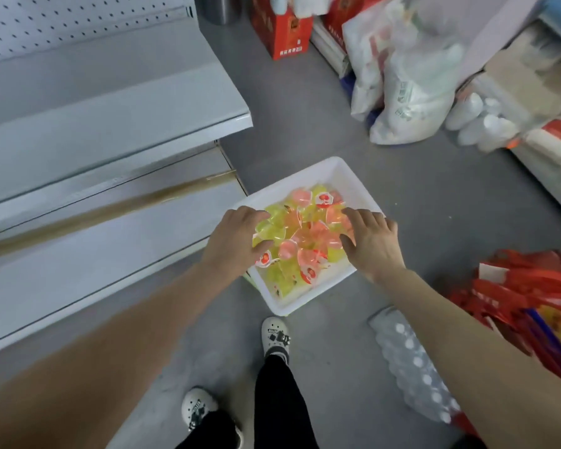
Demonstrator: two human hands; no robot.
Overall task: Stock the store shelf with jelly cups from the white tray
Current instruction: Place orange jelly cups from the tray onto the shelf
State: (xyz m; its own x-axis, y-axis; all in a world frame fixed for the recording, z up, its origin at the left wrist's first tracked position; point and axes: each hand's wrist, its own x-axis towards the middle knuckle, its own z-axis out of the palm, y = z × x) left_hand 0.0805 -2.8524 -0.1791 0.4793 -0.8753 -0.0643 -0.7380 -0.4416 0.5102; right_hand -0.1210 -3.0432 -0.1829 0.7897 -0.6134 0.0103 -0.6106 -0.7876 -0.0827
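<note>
Grey floor [305, 124] is our landmark, and there's plenty parked on it. At its far edge sits a red carton [284, 34], with a metal cylinder [219, 9] just left of that. Along the floor's right side, bulging white plastic bags [408, 92] lean against the stock, and beside them lies a cluster of white bottles [480, 124]. Nearer, at the floor's right edge, a heap of red bags [531, 296] spills over, and a shrink-wrapped pack of water bottles [415, 367] lies flat just beside it. Down at the floor's near end, two white clogs [274, 338] with dark charms, black trouser legs [276, 403] above them
</note>
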